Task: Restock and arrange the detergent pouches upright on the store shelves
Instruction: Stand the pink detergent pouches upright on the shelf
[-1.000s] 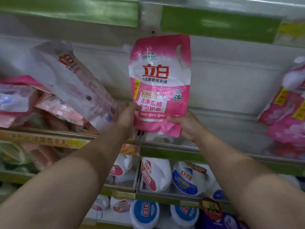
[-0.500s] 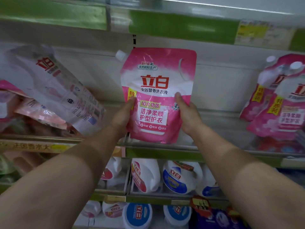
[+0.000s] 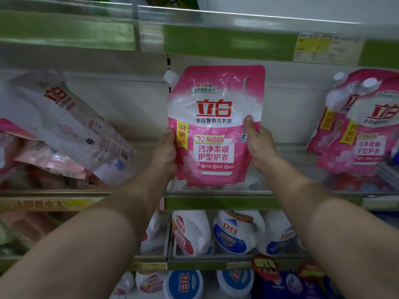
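Left hand and right hand clasp the pink pouch upright between both grips, base just above the shelf; risk: soft base buckles on release, pouch slumps forward.

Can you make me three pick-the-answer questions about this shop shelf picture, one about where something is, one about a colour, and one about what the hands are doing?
1. Where is the spout cap on the held pouch?
A. top left corner
B. bottom right corner
C. middle of the front

2. What colour are the big brand letters on it?
A. blue
B. red
C. yellow

3. How is the pouch held?
A. left hand alone
B. no hand touches it
C. both hands, right hand too

Answers: 1 A, the white cap sticks out at its upper left. 2 B, the letters are red on white. 3 C, one hand grips each side edge, pouch upright.
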The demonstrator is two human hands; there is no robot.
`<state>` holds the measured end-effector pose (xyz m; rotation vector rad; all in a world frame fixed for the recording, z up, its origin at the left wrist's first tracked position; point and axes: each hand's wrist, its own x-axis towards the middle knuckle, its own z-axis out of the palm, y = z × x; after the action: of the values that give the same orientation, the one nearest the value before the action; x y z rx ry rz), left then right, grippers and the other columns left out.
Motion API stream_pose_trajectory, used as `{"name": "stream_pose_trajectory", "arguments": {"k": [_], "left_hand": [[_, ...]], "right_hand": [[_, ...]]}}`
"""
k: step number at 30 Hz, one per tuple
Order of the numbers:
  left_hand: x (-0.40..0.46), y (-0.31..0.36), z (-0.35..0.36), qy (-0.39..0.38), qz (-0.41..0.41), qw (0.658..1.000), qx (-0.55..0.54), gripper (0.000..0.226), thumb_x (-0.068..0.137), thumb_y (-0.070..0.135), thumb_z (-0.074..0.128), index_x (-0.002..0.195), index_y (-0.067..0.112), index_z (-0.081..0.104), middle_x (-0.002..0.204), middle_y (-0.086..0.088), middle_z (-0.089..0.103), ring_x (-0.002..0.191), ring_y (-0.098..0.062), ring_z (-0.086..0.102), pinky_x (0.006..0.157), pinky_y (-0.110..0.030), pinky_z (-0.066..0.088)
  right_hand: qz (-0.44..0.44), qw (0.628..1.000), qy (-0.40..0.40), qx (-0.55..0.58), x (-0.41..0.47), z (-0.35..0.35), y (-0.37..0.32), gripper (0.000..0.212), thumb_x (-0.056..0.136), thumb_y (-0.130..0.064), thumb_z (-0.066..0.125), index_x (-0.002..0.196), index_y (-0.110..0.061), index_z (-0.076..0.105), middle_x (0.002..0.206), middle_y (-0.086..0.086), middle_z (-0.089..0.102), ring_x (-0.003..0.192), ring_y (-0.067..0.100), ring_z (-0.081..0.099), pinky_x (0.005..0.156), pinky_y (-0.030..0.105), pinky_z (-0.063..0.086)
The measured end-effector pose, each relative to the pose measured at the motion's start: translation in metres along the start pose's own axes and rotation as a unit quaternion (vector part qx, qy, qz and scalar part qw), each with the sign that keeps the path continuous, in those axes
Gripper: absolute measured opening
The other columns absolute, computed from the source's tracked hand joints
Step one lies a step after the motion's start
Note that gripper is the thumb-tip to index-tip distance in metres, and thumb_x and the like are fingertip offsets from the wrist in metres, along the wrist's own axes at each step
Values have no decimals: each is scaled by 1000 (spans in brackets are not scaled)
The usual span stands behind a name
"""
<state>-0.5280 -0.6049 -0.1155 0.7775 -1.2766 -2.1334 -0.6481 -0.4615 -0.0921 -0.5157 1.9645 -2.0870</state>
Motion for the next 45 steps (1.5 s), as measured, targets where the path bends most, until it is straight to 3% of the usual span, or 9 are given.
{"name": "stream_pose_trajectory", "arguments": {"k": [4, 8, 12, 16, 22, 28, 34, 39, 45], "left_hand": [[-4, -5, 12, -15, 3, 1000, 10, 42, 98, 46, 42, 106, 13, 67, 101, -11, 74, 92, -30, 71, 90, -50, 52], [-4, 4, 20, -36, 67, 996, 47, 35, 97, 45, 44, 100, 18, 67, 89, -3, 76, 80, -20, 73, 70, -33, 58], [2, 21, 26, 8, 110, 991, 81, 46, 92, 49, 52, 119, 12, 60, 100, -7, 73, 86, -21, 73, 78, -35, 57], [2, 27, 28, 30, 101, 992, 64, 38, 94, 43, 54, 109, 10, 63, 99, -8, 73, 87, -22, 71, 81, -35, 57], [2, 21, 26, 12, 89, 996, 21, 41, 94, 46, 53, 112, 11, 64, 98, -8, 74, 89, -25, 72, 87, -43, 56], [-10, -3, 11, -10, 86, 991, 103, 40, 99, 50, 36, 97, 22, 64, 92, 0, 74, 84, -15, 70, 71, -29, 51], [-17, -36, -2, -32, 77, 989, 120, 43, 101, 49, 29, 94, 28, 66, 93, 3, 74, 95, -23, 69, 86, -43, 53], [-21, -36, 6, 12, 78, 988, 133, 41, 103, 43, 29, 88, 25, 63, 86, 2, 71, 88, -20, 68, 82, -37, 52], [-27, -38, 37, 68, 94, 979, 170, 39, 104, 38, 27, 102, 14, 57, 94, -6, 67, 82, -22, 64, 64, -30, 51]], "right_hand": [[6, 1000, 24, 18, -6, -13, 4, 30, 96, -42, 47, 82, -20, 61, 76, -5, 69, 72, 12, 68, 75, 30, 53], [15, 999, 29, 26, -9, -15, 3, 31, 94, -44, 50, 86, -17, 63, 79, -3, 71, 72, 12, 68, 68, 26, 53], [20, 999, 29, 26, -11, -13, 3, 31, 94, -44, 50, 85, -18, 63, 78, -3, 71, 73, 13, 69, 68, 27, 53], [7, 999, 42, 8, -12, -13, 4, 33, 95, -45, 46, 85, -18, 61, 82, -1, 71, 77, 16, 69, 73, 29, 54], [9, 999, 40, -10, -20, -13, 2, 40, 96, -49, 39, 86, -17, 60, 77, -4, 68, 68, 8, 66, 57, 19, 48], [29, 999, 17, -23, -30, -18, 16, 43, 95, -54, 35, 103, -21, 61, 89, -8, 67, 79, 6, 63, 74, 25, 46], [41, 996, 29, -72, -45, -24, 49, 38, 101, -44, 26, 104, -21, 56, 95, -6, 63, 86, 11, 58, 86, 34, 46], [20, 996, 61, -59, -36, -23, 48, 36, 103, -32, 33, 94, -11, 60, 85, -3, 65, 78, 10, 61, 70, 23, 47], [11, 996, 81, -41, -18, -44, 48, 33, 103, -28, 36, 85, -11, 58, 79, -2, 64, 70, 9, 59, 61, 20, 44]]}}
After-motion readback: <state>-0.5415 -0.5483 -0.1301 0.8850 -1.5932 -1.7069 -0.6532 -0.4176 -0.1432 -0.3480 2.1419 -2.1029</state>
